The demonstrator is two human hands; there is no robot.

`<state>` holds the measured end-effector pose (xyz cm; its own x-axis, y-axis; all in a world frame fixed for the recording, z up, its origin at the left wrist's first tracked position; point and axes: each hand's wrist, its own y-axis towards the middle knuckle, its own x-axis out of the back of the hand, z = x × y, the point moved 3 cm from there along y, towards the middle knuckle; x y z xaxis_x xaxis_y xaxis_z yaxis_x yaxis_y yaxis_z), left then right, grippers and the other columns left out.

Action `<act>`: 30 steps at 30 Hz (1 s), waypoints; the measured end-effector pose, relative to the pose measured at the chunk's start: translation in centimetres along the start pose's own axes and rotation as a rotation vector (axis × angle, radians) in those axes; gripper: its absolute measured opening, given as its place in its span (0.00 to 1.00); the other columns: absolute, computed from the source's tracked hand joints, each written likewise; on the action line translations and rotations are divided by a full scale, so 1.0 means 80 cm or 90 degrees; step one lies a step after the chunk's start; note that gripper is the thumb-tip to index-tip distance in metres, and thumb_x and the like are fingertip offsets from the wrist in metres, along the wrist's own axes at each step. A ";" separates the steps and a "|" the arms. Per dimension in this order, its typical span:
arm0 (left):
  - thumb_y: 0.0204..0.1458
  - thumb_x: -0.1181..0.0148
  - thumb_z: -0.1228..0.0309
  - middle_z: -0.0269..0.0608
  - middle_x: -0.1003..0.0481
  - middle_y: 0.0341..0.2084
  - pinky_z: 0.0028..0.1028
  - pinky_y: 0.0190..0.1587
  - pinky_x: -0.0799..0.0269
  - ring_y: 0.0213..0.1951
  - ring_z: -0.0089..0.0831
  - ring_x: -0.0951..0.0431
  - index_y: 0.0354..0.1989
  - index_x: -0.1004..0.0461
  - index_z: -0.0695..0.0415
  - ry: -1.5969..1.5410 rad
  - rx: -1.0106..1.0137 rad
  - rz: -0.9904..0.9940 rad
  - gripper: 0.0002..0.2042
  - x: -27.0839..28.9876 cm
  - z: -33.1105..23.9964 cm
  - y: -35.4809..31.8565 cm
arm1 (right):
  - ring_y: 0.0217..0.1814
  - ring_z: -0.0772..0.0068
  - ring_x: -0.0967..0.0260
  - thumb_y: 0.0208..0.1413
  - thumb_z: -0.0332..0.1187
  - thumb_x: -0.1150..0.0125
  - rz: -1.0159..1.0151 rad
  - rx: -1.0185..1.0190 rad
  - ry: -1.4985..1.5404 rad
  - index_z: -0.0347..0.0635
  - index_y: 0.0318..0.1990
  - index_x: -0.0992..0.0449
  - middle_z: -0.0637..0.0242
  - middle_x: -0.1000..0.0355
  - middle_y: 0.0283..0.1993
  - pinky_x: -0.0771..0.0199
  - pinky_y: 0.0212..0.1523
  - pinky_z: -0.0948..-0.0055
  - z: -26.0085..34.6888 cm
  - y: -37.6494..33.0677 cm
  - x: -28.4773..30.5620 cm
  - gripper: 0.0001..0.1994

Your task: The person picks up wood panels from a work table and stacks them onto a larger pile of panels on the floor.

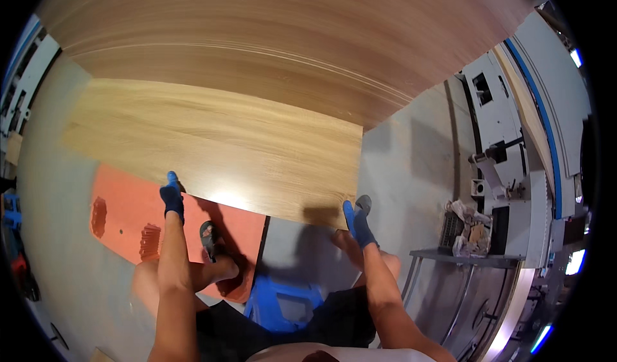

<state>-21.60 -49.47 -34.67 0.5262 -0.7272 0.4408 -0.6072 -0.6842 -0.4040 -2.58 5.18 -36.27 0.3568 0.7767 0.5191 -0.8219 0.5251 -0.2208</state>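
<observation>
Item one: a wood-grain panel [218, 146], pale oak colour, rectangular, lying flat across the centre of my view from nine o'clock to three o'clock, its near edge toward me. Item two: a larger sheet of the same grain [289, 34], darker, filling the twelve o'clock sector behind and above the first panel. Item three: my left hand [171, 198], in a blue glove, at seven o'clock of the panel, fingers closed over its near edge, gripping it. Item four: my right hand [358, 224], blue glove likewise, at five o'clock of the panel, fingers curled about the near right corner, gripping it; the panel thus spans between both hands. Item five: an orange-red board [128, 224] on the floor at eight o'clock, partly under the panel. Item six: a blue plastic stool [283, 304] at six o'clock, between my legs. Item seven: a grey-white machine [514, 169] with a blue stripe at three o'clock; no label readable. Item eight: a crumpled bundle of rags [468, 228] on a grey shelf beside the machine, at four o'clock.
</observation>
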 end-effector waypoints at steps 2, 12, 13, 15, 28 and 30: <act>0.43 0.52 0.42 0.37 0.40 0.05 0.30 0.12 0.44 0.09 0.30 0.41 0.09 0.36 0.59 0.028 0.009 0.050 0.29 -0.007 -0.004 -0.003 | 0.45 0.48 0.36 0.49 0.55 0.54 -0.213 0.136 -0.210 0.23 0.38 0.31 0.42 0.33 0.40 0.40 0.47 0.62 0.004 0.002 0.005 0.32; 0.48 0.57 0.47 0.45 0.32 0.10 0.33 0.15 0.38 0.14 0.34 0.31 0.13 0.34 0.60 0.057 0.056 0.389 0.26 -0.107 0.046 -0.227 | 0.21 0.69 0.37 0.52 0.45 0.54 0.098 -0.258 0.400 0.41 0.34 0.32 0.65 0.34 0.25 0.40 0.18 0.70 -0.166 -0.075 -0.001 0.16; 0.49 0.55 0.50 0.44 0.31 0.12 0.31 0.15 0.38 0.15 0.32 0.30 0.15 0.33 0.60 0.066 0.128 0.406 0.23 -0.076 0.066 -0.224 | 0.19 0.68 0.35 0.53 0.46 0.56 0.135 -0.390 0.606 0.41 0.33 0.28 0.65 0.30 0.25 0.38 0.18 0.69 -0.120 -0.116 -0.063 0.18; 0.49 0.53 0.53 0.41 0.28 0.20 0.29 0.19 0.36 0.21 0.30 0.28 0.26 0.30 0.59 0.162 -0.147 0.638 0.19 -0.112 0.104 -0.239 | 0.32 0.70 0.34 0.53 0.38 0.56 0.318 -0.169 0.285 0.43 0.46 0.35 0.64 0.32 0.35 0.35 0.26 0.74 -0.085 -0.154 -0.059 0.15; 0.51 0.54 0.55 0.41 0.29 0.39 0.28 0.39 0.34 0.37 0.29 0.29 0.44 0.35 0.61 -0.020 -0.079 1.142 0.21 -0.109 -0.178 -0.661 | 0.33 0.70 0.33 0.49 0.43 0.48 0.197 -0.280 0.738 0.44 0.46 0.33 0.63 0.30 0.41 0.34 0.33 0.69 0.069 -0.201 -0.013 0.19; 0.51 0.54 0.54 0.42 0.32 0.43 0.30 0.42 0.35 0.41 0.31 0.30 0.47 0.37 0.61 -0.031 -0.070 1.250 0.23 -0.109 -0.207 -0.757 | 0.36 0.69 0.32 0.49 0.43 0.47 0.228 -0.155 0.883 0.43 0.47 0.33 0.62 0.31 0.43 0.33 0.34 0.69 0.033 -0.173 0.003 0.20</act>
<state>0.73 -0.74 -0.77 -0.7936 -0.3503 -0.4975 -0.2999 0.9366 -0.1811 7.70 -2.82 -30.88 0.4029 0.5070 -0.7620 -0.9134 0.1700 -0.3699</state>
